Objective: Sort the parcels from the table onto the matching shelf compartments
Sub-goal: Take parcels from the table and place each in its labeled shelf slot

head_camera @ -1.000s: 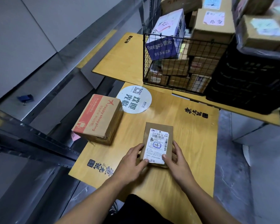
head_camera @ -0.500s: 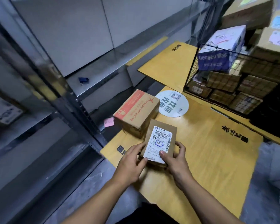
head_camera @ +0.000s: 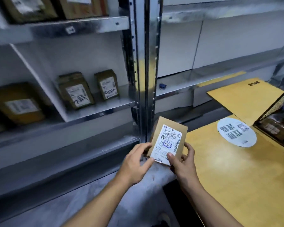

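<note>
A small brown cardboard parcel (head_camera: 169,138) with a white shipping label, hand-marked in blue, is held upright in the air at the table's left edge, in front of the shelf post. My left hand (head_camera: 136,158) grips its lower left corner. My right hand (head_camera: 182,158) grips its lower right side, thumb on the label. The grey metal shelf (head_camera: 88,115) fills the left. Its middle compartment holds two labelled brown parcels (head_camera: 76,90) (head_camera: 107,85), with a bigger one (head_camera: 16,104) further left.
The yellow wooden table (head_camera: 236,169) lies on the right with a round white sticker (head_camera: 236,131). A wire basket (head_camera: 275,122) of parcels sits at the right edge. Upright steel posts (head_camera: 146,63) divide the shelf bays. More parcels (head_camera: 39,7) sit on the top shelf.
The parcel has been lifted off the table and carried left toward the shelf. The view has swung left, so the shelf compartments now show and the red-printed box is out of sight.
</note>
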A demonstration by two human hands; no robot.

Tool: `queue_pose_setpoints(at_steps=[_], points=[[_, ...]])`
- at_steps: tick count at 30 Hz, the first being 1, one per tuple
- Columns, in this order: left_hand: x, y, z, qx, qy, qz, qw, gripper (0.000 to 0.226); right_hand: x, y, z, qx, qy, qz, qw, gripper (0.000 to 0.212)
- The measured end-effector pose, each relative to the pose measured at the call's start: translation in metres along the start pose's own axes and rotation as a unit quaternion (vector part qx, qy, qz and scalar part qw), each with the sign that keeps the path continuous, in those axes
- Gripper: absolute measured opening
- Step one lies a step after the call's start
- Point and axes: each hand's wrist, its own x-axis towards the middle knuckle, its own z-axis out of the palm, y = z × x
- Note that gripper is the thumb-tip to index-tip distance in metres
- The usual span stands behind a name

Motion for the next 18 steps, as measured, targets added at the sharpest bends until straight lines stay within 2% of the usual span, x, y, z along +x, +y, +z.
queue_pose_setpoints(at_steps=[8,14,18], points=[[-0.094,-0.032,-0.097,0.050,0.060,-0.050,0.996,0.048,-0.073,-0.001,0.086,-0.022,-0.082,-0.077,0.993,0.062],[-0.138,-0.054,-0.196,0.189,0.109,-0.061,0.974,0.056,-0.104,-0.028,0.163,-0.066,-0.117,-0.136,0.982,0.072],[-0.149,-0.051,-0.269,0.302,0.143,-0.070,0.940,0.052,-0.117,-0.065,0.221,-0.089,-0.159,-0.208,0.961,0.073]])
